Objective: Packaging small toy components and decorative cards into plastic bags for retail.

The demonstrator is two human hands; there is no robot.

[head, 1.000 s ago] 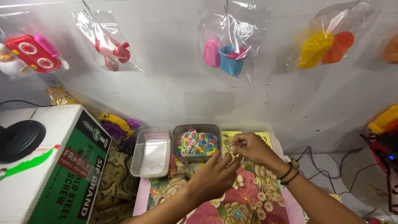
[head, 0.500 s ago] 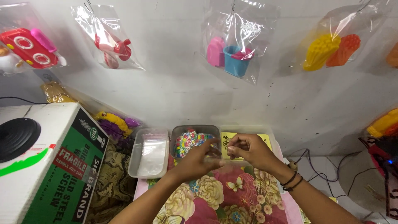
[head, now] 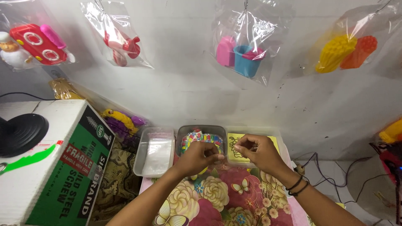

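The left hand is hovering with its fingers curled in, fingertips pinched together at the near rim of the middle tray, a grey container holding a heap of small multicoloured pieces. Something tiny may be sitting between those fingertips, but it is too small to make out. The right hand is sitting just beside it, also loosely closed, with thumb and forefinger pinching near each other over the yellow card printed with a dark line drawing, which is lying in the clear tray on the right. What the right fingers are holding, if anything, cannot be told. Dark bangles are circling the right wrist.

Both forearms are reaching across a floral cloth patterned with large flowers and butterflies. Left of the grey tray, a clear tray is holding flat plastic sleeves. Further left, a white and green cardboard box is standing with a black round object on top. Above, on the pale wall, clear bags are hanging: one with a pink and blue toy set, one with yellow and orange pieces, one with a red toy.
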